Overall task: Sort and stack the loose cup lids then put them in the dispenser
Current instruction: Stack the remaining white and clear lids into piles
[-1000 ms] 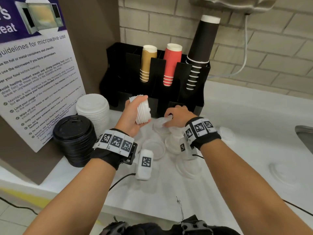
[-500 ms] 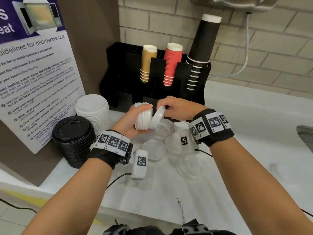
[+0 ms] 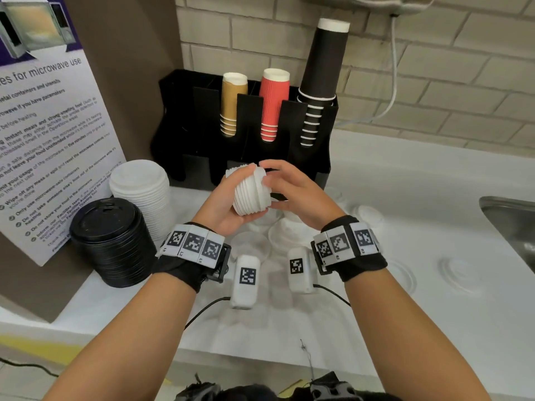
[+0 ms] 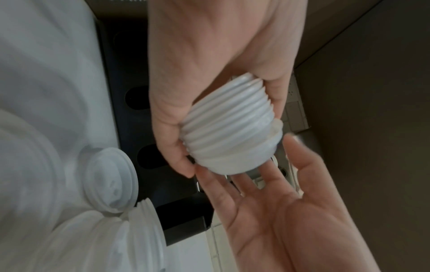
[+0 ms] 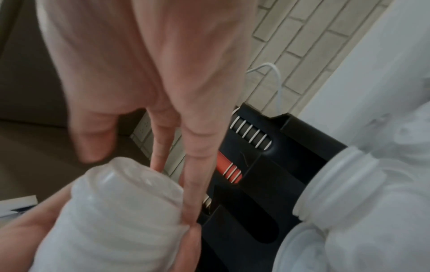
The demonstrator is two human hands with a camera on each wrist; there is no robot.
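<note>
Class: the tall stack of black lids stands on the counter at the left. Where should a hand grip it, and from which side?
Grip the black lid stack low around its ribbed sides, coming from the front right; the sign blocks its left, and white lids crowd behind.

Sink (image 3: 512, 224) cut off at right edge; right hand (image 5: 130, 77) blurred; poster (image 3: 49, 134) text partly unreadable.
</note>
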